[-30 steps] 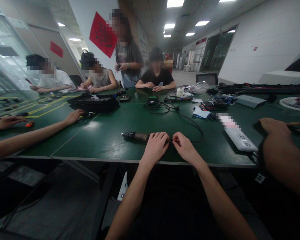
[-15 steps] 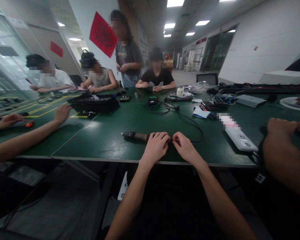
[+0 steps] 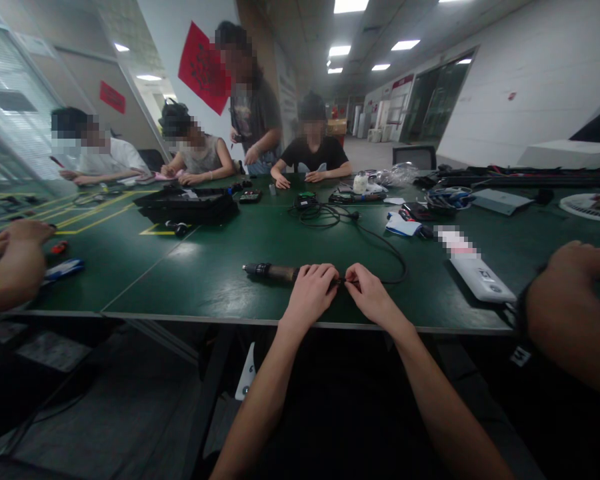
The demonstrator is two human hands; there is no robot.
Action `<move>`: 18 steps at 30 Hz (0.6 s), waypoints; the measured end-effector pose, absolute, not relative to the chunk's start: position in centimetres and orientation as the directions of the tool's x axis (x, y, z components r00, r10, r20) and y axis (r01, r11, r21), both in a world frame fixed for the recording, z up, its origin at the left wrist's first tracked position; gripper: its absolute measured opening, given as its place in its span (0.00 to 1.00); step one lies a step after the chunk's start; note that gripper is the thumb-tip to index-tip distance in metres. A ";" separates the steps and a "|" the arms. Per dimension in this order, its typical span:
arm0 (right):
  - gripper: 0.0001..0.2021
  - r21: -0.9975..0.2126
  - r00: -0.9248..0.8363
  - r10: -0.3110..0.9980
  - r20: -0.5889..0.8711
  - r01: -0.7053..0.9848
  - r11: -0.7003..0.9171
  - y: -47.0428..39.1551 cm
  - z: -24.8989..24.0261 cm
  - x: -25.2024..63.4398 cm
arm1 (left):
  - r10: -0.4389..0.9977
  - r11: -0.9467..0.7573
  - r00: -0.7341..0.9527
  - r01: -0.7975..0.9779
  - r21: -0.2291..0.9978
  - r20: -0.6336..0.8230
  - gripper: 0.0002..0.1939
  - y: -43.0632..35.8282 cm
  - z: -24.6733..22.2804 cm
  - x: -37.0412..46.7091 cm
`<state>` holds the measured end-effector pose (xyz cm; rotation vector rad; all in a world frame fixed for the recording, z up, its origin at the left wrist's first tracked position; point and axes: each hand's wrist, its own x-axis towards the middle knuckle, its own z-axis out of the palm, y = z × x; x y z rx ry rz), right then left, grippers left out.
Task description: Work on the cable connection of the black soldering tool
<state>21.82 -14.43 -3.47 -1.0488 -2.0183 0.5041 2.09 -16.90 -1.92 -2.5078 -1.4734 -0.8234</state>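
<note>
An electric screwdriver (image 3: 279,273) with a dark collar and a brownish body lies on the green table (image 3: 230,300), its tip toward the left. My left hand (image 3: 312,288) is closed over its rear end, which the fingers hide. Just beside it, my right hand (image 3: 367,292) is closed in a pinch on the black cable (image 3: 404,263) close to where it joins the tool. From there the cable curves away to a loose coil farther back.
A black tray (image 3: 185,208) stands at the back left. To the right lies a white power strip (image 3: 483,280). A blue-and-white packet (image 3: 403,225) and several tools lie behind. Co-workers' arms (image 3: 575,307) rest at both sides; others sit across.
My hands and the screwdriver hold nearly the same place. At the left, a co-worker's hand has drawn back, and a blue-and-white object now shows there. The standing person has leaned slightly.
</note>
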 end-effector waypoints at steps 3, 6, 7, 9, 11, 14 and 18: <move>0.04 -0.643 -0.347 0.818 0.458 0.506 0.575 -14.5 -3.4 21.8 | 0.762 -0.540 0.401 0.827 0.157 0.508 0.08 -16.8 -2.0 2.1; 0.04 -0.644 -0.346 0.821 0.455 0.509 0.571 -14.5 -3.4 21.8 | 0.771 -0.530 0.394 0.832 0.162 0.500 0.06 -16.7 -2.0 2.1; 0.04 -0.644 -0.346 0.821 0.454 0.510 0.570 -14.5 -3.4 21.8 | 0.776 -0.524 0.386 0.835 0.169 0.499 0.06 -16.7 -2.0 2.1; 0.04 -0.643 -0.347 0.821 0.454 0.510 0.571 -14.5 -3.4 21.8 | 0.778 -0.523 0.382 0.834 0.176 0.499 0.06 -16.8 -1.9 2.1; 0.04 -0.643 -0.348 0.818 0.458 0.506 0.575 -14.5 -3.4 21.8 | 0.773 -0.533 0.394 0.828 0.172 0.497 0.07 -16.9 -1.8 2.1; 0.04 -0.642 -0.347 0.815 0.463 0.503 0.579 -14.4 -3.5 21.8 | 0.776 -0.534 0.399 0.828 0.171 0.488 0.06 -16.9 -1.8 2.1; 0.04 -0.637 -0.347 0.813 0.469 0.505 0.583 -14.4 -3.5 21.8 | 0.787 -0.520 0.381 0.833 0.189 0.486 0.05 -16.9 -1.7 2.1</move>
